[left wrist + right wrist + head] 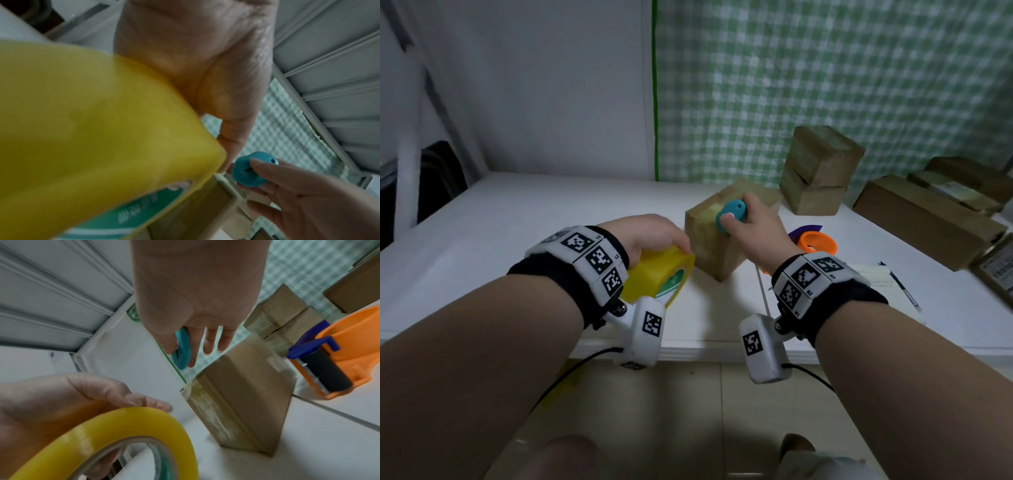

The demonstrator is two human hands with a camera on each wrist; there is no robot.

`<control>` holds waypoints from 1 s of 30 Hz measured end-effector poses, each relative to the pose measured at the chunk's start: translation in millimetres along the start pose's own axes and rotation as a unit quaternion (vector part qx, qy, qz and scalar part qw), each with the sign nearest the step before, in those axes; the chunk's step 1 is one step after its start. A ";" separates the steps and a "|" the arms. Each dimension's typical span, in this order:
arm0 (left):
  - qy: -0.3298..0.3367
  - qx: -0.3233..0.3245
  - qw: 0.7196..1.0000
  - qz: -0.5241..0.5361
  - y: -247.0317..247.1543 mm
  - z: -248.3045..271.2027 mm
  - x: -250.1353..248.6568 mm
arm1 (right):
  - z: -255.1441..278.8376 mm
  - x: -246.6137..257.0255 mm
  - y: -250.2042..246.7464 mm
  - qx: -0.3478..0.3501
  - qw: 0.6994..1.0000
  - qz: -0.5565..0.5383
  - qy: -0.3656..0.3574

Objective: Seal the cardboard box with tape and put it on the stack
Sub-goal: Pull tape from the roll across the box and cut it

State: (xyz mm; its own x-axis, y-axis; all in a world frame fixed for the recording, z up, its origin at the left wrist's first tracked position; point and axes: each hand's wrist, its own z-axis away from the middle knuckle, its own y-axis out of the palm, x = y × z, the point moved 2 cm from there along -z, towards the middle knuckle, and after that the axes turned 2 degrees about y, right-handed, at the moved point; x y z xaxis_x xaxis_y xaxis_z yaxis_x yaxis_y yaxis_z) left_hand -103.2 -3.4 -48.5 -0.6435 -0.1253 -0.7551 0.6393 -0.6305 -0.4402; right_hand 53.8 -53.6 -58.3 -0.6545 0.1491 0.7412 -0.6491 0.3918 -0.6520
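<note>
A small brown cardboard box (717, 240) (242, 400) stands on the white table (500, 240), with clear tape over its top and down its near side. My left hand (654, 236) grips a yellow roll of tape (657, 277) (82, 129) (115, 434) just left of the box. My right hand (750, 226) pinches a small teal cutter (731, 215) (249, 170) (180, 350) above the box's top edge, thumb on its face. A stack of two taped boxes (820, 171) (281, 318) stands behind to the right.
An orange and blue tape dispenser (816, 241) (337, 363) lies right of the box. Long flat cartons (924, 219) line the right edge, with a notepad and pen (893, 284) in front of them. A green checked curtain (825, 85) hangs behind.
</note>
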 end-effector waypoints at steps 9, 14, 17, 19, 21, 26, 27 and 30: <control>0.012 0.018 0.998 -0.054 -13.2 3.9 12.7 | -8.5 7.9 21.9 0.040 0.999 0.005 0.023; 0.023 0.002 0.999 -0.046 -15.4 -1.9 18.0 | -14.4 6.3 15.6 -0.020 0.999 -0.012 0.023; 0.043 -0.023 0.998 -0.046 -16.1 -3.7 18.7 | -16.5 10.2 17.5 -0.020 0.999 -0.026 0.020; 0.055 -0.031 0.995 -0.071 -15.3 -3.6 17.6 | -17.0 13.8 20.9 -0.003 0.999 -0.038 0.022; 0.067 -0.033 0.993 -0.095 -14.5 -3.5 15.9 | -17.3 18.2 23.9 0.017 0.999 -0.024 0.023; 0.078 -0.036 0.987 -0.136 -13.0 -4.2 14.7 | -20.6 24.6 29.7 0.048 0.998 0.022 0.016; 0.077 -0.035 0.987 -0.136 -12.8 -4.4 14.6 | -21.4 25.7 30.4 0.056 0.998 0.019 0.019; 0.076 -0.033 0.987 -0.141 -12.4 -3.9 14.4 | -20.5 31.6 32.0 0.096 0.995 0.034 0.011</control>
State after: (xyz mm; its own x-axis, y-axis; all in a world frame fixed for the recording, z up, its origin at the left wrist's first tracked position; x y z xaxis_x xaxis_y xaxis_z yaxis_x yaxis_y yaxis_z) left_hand -118.8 5.6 -55.8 -0.7326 0.1668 -0.6599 0.4734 -0.5718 -0.6700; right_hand 20.3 -17.7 -52.5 -0.6925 0.1893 0.6962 -0.6669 0.2002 -0.7178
